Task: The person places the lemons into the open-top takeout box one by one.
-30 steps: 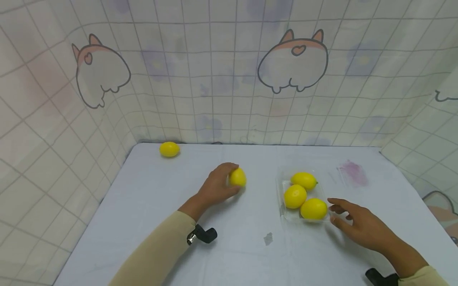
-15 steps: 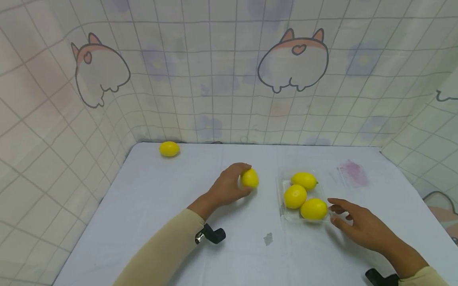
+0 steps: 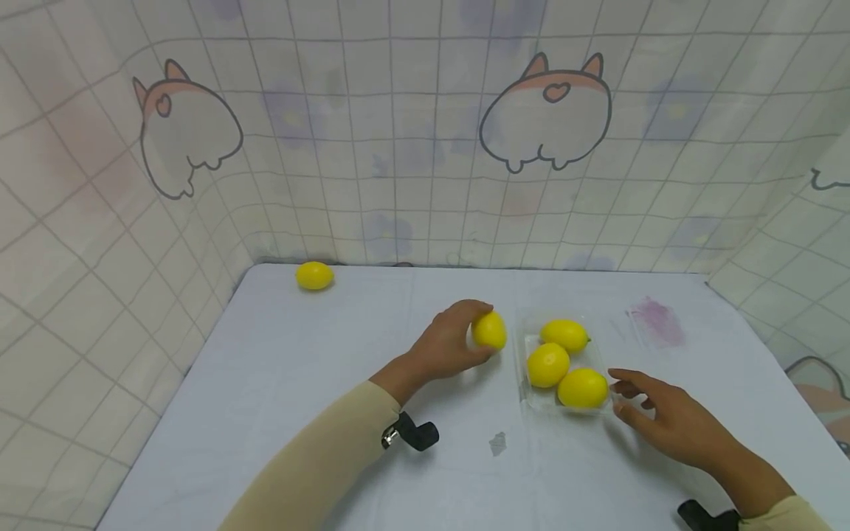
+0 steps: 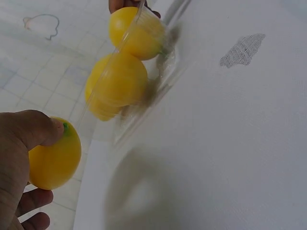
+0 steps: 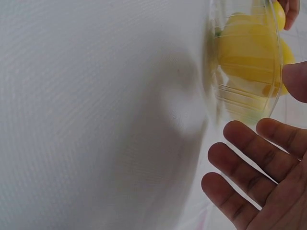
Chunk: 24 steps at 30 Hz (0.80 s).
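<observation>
My left hand [image 3: 454, 341] pinches a yellow lemon [image 3: 489, 331] between thumb and fingers, held above the table just left of a clear plastic box [image 3: 529, 398]. A green stem spot shows on that lemon [image 4: 61, 158] beside the thumb in the left wrist view. Inside the box lie three more lemons [image 3: 582, 388], grouped together. At the box's right side my right hand [image 3: 677, 417] holds nothing, its fingers spread and relaxed. In the right wrist view, the fingers [image 5: 249, 167] are near the box wall [image 5: 277, 72]; whether they touch it I cannot tell.
Another lemon [image 3: 315, 276] lies at the table's far left corner. A grey patch [image 3: 498, 443] marks the white tablecloth in front of the box, and a pink stain [image 3: 656, 322] lies behind it to the right. A patterned curtain [image 3: 425, 147] encloses the back and sides.
The left hand has carried its lemon to the right across the table, closer to the box. The right hand and the lemons in the box look unchanged.
</observation>
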Available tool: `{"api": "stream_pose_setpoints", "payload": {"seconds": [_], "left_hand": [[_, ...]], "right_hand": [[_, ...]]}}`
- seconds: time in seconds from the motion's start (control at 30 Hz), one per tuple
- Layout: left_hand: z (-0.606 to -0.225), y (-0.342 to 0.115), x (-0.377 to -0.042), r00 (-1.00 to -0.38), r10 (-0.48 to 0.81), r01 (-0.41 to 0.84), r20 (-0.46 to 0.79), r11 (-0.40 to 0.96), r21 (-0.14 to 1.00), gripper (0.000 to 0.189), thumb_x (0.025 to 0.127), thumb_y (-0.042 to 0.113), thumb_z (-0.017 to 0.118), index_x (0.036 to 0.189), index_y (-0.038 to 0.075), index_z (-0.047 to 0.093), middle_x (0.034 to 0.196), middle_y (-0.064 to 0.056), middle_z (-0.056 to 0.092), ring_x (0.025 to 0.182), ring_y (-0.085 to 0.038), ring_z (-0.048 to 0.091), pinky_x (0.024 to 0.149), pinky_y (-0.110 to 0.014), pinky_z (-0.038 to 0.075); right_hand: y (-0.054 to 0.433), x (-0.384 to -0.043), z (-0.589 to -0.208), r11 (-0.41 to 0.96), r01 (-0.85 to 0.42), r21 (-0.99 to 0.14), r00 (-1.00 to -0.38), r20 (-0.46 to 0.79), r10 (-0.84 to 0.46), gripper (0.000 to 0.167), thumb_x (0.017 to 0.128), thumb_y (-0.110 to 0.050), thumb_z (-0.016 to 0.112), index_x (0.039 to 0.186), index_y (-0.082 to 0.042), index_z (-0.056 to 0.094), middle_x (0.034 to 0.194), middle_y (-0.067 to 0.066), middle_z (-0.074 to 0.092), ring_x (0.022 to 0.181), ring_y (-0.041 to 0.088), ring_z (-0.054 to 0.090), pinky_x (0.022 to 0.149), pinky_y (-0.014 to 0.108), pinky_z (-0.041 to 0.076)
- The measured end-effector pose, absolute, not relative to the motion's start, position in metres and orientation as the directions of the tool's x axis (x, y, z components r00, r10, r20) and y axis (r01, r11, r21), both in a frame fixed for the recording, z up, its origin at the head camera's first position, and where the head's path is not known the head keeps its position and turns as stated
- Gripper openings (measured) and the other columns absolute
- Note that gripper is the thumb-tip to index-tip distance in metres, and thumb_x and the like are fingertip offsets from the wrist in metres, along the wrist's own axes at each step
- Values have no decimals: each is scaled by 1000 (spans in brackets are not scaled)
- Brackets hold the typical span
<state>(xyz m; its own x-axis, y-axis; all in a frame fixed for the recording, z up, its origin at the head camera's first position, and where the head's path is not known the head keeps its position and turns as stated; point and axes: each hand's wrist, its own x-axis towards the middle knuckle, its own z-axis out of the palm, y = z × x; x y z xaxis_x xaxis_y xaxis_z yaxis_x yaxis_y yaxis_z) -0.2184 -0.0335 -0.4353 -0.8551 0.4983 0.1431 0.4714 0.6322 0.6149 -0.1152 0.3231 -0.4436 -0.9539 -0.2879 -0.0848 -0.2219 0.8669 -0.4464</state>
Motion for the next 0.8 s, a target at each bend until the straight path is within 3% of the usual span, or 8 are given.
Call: {"api": "stream_pose_setpoints", "payload": {"seconds": [0.37,0.8], "left_hand": [[-429,-15,-216,-860,500,450,104,644,619,66,93,31,76,150,15,49,154,2,47,141,-17,43,118,-33,33],[-426,2,-218,-829,539,510,152,614,603,66,93,30,76,151,14,48,155,0,46,143,-16,42,118,-30,31]], "right_hand": [[323,-115,-444,868,-224,-442,-952,-91,-292,56,100,-37,67,144,-4,53,123,9,70,102,26,65,85,50,57],[321,-113,-442,865,-241,-439,-952,-67,-299,55,100,-34,67,144,-4,52,123,9,70,104,26,65,84,47,57]]}}
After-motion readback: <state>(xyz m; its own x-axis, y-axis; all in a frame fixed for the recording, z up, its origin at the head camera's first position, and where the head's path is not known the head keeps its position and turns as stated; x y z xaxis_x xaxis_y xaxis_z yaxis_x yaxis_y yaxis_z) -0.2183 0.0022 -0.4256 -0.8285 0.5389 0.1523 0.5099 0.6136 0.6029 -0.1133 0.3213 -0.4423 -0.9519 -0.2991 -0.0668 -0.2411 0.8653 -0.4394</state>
